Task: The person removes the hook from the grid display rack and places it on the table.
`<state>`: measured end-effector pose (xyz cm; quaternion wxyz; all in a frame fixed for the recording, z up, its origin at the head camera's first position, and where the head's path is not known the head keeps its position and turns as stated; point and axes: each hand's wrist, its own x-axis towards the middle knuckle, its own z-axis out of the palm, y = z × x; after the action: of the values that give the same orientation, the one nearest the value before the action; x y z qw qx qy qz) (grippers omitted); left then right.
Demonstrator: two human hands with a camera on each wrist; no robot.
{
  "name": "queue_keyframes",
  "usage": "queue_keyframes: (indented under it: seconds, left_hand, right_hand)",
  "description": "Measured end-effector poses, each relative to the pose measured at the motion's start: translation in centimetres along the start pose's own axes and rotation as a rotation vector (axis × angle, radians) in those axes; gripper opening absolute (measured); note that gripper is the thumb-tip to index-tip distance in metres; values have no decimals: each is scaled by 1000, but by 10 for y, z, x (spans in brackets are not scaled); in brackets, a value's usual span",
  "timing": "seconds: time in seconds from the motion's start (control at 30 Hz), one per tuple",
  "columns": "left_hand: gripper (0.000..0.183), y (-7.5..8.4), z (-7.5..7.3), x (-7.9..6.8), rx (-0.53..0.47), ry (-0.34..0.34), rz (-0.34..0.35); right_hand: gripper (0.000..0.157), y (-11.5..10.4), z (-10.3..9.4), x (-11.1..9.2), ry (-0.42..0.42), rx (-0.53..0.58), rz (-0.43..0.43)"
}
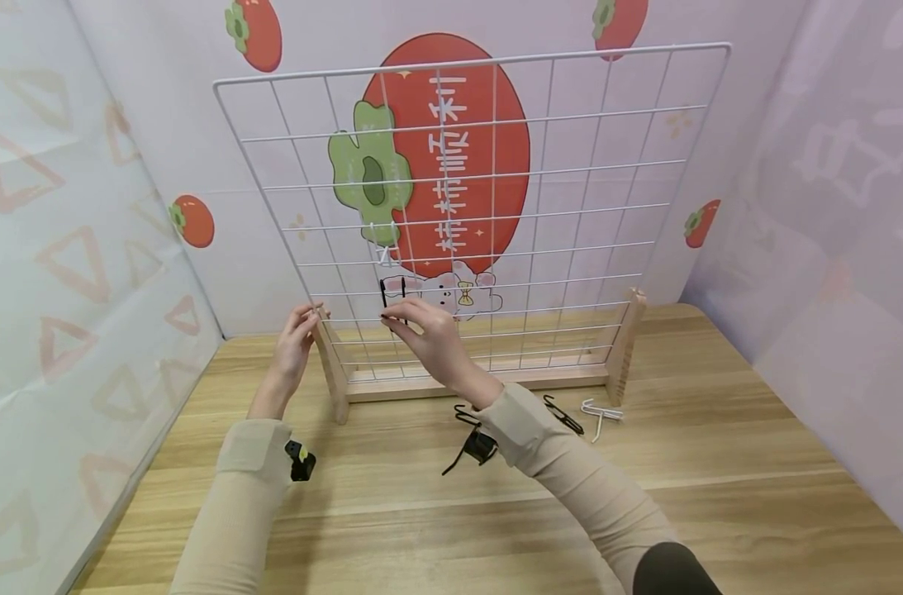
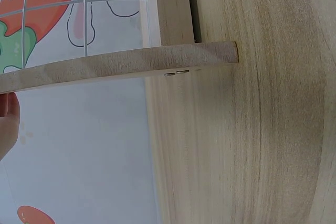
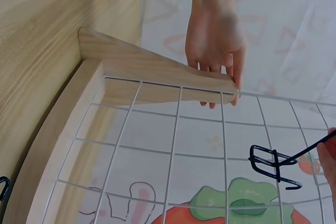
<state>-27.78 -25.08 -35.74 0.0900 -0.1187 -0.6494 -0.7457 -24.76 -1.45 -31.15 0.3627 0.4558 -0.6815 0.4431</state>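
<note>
A white wire grid [image 1: 473,64] stands upright in a wooden stand [image 1: 481,386]. My left hand [image 1: 293,343] holds the top of the stand's left upright [image 1: 332,372], thumb on one side and fingers on the other, as the right wrist view shows. My right hand [image 1: 439,343] pinches the prong end of a black wire hook [image 3: 275,163]. The hook's bent back part lies against the lower left of the grid; whether it is hooked over a wire I cannot tell. Just above it, a white hook [image 1: 384,248] hangs on the grid.
On the wooden table [image 1: 392,529], in front of the stand, lie a black hook [image 1: 564,416] and a white hook [image 1: 600,411]. Another black hook [image 1: 462,413] is partly covered by the right wrist's camera [image 1: 481,446]. A printed cloth wall [image 1: 570,273] rises behind the grid.
</note>
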Motion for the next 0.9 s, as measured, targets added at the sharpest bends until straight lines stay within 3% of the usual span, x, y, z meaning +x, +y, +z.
queue_keyframes:
  seconds: [0.47, 0.9]
  left_hand:
    - [16, 1, 0, -2, -8, -4, -7]
    - [15, 1, 0, -1, -18, 2, -8]
  right_hand:
    - [13, -7, -5, -7, -3, -7, -72]
    - [13, -11, -8, -16, -58, -21, -53]
